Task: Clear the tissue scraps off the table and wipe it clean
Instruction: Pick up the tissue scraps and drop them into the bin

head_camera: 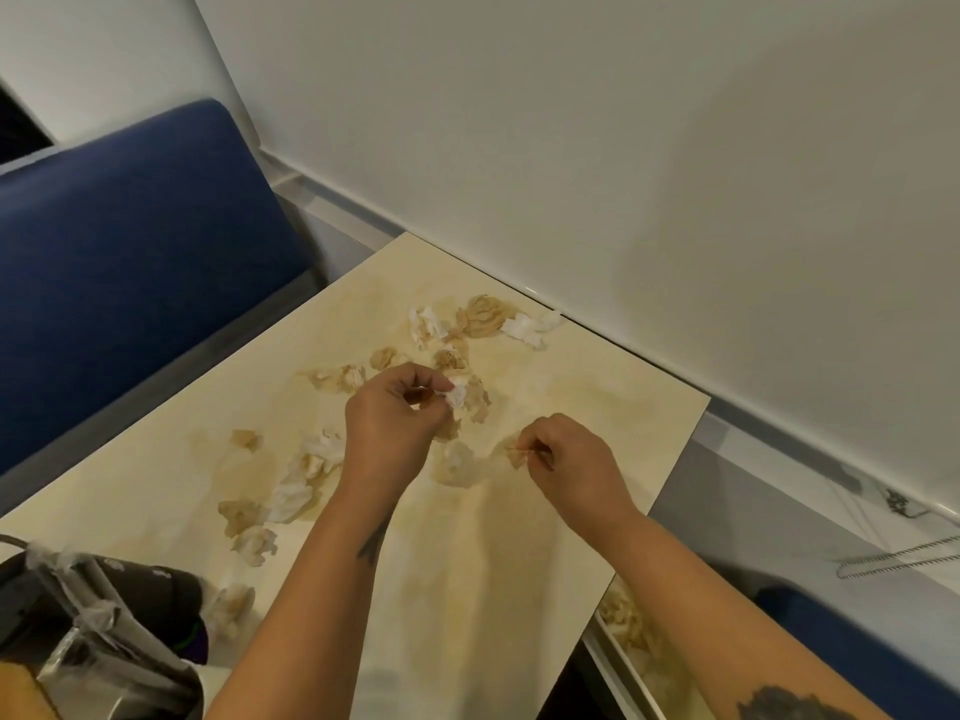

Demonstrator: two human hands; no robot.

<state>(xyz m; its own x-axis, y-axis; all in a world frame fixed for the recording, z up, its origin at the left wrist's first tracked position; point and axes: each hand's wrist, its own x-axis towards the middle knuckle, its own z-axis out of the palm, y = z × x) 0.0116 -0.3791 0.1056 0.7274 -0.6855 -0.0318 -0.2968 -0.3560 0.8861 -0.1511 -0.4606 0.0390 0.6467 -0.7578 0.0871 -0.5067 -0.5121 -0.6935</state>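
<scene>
Many tissue scraps [480,319] lie strewn over the cream table [597,376], most of them stained brown, in a loose band running from the far edge by the wall down toward the near left corner. Both hands work near the middle of that band. The left hand [395,413] has its fingers curled round a white wad [458,394], pinched at the fingertips, with more crumpled pieces touching it on the wall side. The right hand [563,457] pinches a small tan scrap [517,452] just off the tabletop, closer to the right edge. Between the two hands sits a pale damp clump [457,462], about equally near to each. Most of what remains lies left of and beyond the left hand, so that hand looks better placed to gather it, while the right has little beyond its own scrap. A dark bag [135,595] sits at the near left corner
</scene>
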